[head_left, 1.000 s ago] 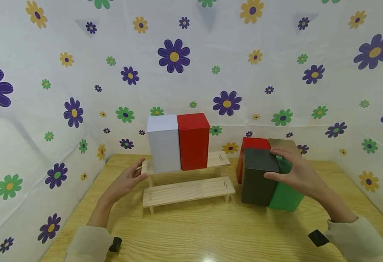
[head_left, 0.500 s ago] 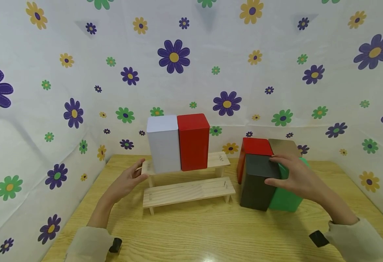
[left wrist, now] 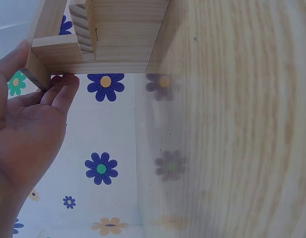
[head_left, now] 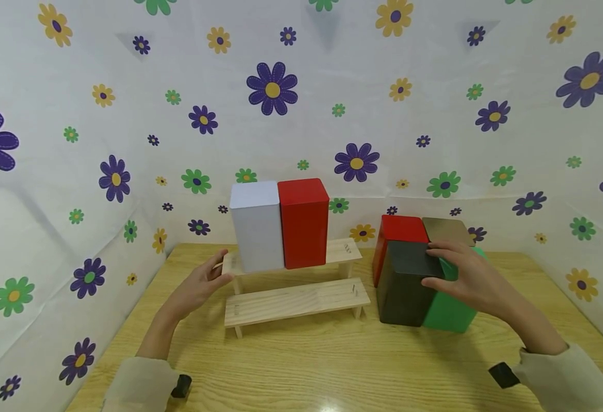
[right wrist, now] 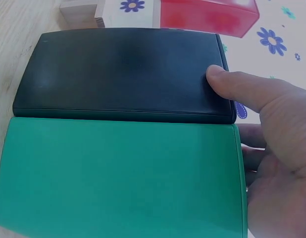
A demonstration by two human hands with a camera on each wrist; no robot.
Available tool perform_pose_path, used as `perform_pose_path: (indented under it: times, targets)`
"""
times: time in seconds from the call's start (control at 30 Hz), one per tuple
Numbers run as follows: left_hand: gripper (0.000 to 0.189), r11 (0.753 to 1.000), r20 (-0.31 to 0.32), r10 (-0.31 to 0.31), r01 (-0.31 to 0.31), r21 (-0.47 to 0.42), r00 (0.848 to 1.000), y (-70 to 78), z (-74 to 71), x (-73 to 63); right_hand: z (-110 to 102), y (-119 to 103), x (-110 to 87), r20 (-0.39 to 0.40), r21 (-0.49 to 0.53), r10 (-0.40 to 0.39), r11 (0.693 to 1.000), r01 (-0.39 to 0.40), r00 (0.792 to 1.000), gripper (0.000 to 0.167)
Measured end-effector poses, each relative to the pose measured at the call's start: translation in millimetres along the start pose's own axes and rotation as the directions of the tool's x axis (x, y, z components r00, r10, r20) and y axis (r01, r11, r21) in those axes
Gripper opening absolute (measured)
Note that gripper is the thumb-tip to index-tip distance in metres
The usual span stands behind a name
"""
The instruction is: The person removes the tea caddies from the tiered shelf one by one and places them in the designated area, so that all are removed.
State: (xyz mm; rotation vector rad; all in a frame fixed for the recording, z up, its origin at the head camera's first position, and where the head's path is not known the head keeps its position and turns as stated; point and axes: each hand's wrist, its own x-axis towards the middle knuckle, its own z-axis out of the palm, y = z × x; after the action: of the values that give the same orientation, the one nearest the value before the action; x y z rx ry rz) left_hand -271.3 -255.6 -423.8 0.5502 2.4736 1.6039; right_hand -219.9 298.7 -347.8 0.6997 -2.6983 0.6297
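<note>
OK, left hand (head_left: 200, 289) is gripping the left end of the upper shelf (head_left: 345, 250); grip is clamped on the plank, thumb on one side, fingers curling round the other. Right hand (head_left: 468, 274) is holding the black box (head_left: 406, 300) by its top end: thumb is pressing the face near the top edge, fingers are reaching over the top and partly hiding. So that grip is closed on the black box.

Black box is sitting at the right part of the counter (head_left: 280, 372), toward the back right corner, right of the shelves. Can't tell if its base is touching down flat. Green box (head_left: 448, 312) is standing right beside it, on the side toward the counter's right edge. Behind, nearer the back edge, a rear red box (head_left: 403, 226) and a brown box (head_left: 448, 229) are showing.

White box (head_left: 257, 234) and front-facing red box (head_left: 303, 220) are standing upright side by side on the upper shelf, white toward its left end. Lower shelf (head_left: 298, 300) is running in front, nearer the counter's front edge.
</note>
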Motion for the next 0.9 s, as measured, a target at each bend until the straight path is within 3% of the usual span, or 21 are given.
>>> perform_pose_path:
  times: [0.27, 0.47, 0.63, 0.9]
  targets:
    - [0.081, 1.0, -0.003, -0.007, 0.007, 0.001, 1.0, -0.7, 0.2, 0.0, -1.3, -0.4, 0.2, 0.003, 0.008, -0.014, 1.0, 0.014, 1.0, 0.064]
    - [0.081, 1.0, -0.004, -0.002, 0.002, 0.003, 1.0, -1.5, -0.2, 0.7, -3.0, -2.8, 3.6, -0.04, 0.029, -0.049, 0.998, 0.05, 0.998, 0.062]
    - [0.081, 1.0, -0.001, -0.005, 0.005, -0.006, 1.0, -1.1, -0.3, 1.1, -6.5, -10.1, 10.2, -0.071, 0.055, -0.071, 0.996, 0.075, 0.995, 0.059]
    - [0.081, 1.0, 0.005, -0.007, 0.007, -0.025, 1.0, 0.0, -0.1, 0.5, -11.1, -27.0, 24.3, -0.057, 0.068, -0.057, 0.996, 0.061, 0.997, 0.062]
